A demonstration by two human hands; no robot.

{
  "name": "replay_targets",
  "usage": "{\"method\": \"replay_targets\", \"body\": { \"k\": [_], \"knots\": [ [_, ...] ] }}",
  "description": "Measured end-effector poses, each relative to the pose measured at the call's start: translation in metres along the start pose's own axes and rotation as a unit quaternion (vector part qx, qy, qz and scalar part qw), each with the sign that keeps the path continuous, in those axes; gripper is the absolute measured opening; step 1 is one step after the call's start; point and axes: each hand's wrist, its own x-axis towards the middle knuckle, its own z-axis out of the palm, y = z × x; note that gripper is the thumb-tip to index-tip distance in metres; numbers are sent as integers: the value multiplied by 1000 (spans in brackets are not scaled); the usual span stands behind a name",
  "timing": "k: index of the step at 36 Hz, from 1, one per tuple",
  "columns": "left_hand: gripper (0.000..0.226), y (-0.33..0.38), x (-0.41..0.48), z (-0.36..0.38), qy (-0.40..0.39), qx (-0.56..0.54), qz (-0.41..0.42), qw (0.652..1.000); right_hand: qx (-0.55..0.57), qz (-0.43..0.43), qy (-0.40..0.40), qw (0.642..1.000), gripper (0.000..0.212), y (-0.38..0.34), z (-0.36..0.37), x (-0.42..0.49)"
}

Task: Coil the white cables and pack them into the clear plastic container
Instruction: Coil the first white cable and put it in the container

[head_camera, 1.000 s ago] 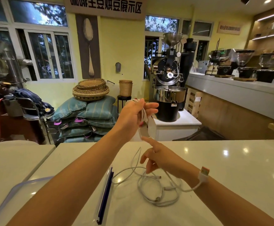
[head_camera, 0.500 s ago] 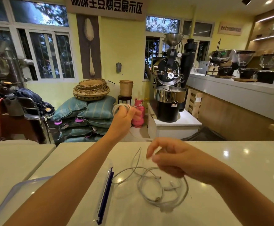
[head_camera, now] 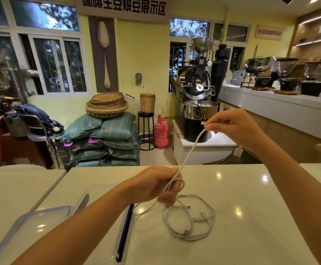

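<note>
Right hand (head_camera: 234,127) has lifted, pinching the white cable (head_camera: 191,150); left hand (head_camera: 154,185) grips it over the white table (head_camera: 251,207), coffee roaster (head_camera: 198,88) behind.

One white cable (head_camera: 191,150) runs taut and slanted from the raised right hand (head_camera: 238,129), which pinches it, down to the left hand (head_camera: 156,185), where it forms a small loop. Other white cables (head_camera: 198,219) lie loosely tangled on the counter (head_camera: 251,207). Clear plastic container (head_camera: 47,210) lies near left, apart from them.

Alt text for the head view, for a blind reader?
A left hand and right hand stretch a white cable above a white counter, left gripping low, right pinching higher. More cables lie tangled beneath, a clear container at far left.
</note>
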Motion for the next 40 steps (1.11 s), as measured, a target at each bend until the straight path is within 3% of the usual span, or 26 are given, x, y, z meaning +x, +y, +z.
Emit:
{"method": "replay_targets", "body": {
  "k": [5, 9, 14, 16, 22, 29, 34, 40],
  "knots": [
    [34, 17, -6, 9, -111, -112, 78, 984, 110, 69, 28, 991, 15, 18, 19, -9],
    [24, 31, -7, 14, -111, -157, 154, 969, 183, 145, 10, 972, 12, 25, 45, -25],
    [28, 41, -2, 17, 13, -184, 212, 960, 203, 199, -39, 958, 30, 16, 97, -48],
    [26, 43, 3, 17, 76, -165, 223, 958, 194, 197, -102, 956, 23, 7, 115, -57],
    [31, 42, 13, 2, 257, -27, 201, 945, 123, 129, -246, 953, 24, -24, 135, -74],
    [38, 23, 17, -15, 359, 187, 117, 907, 72, 77, -335, 936, 18, -54, 106, -68],
    [30, 7, 17, -4, 316, 317, 61, 892, 9, 30, -352, 935, 27, -60, 86, -56],
    [34, -2, 6, -1, 206, 193, 58, 958, -28, 3, -274, 961, 27, -59, 54, -36]
  ]
}}
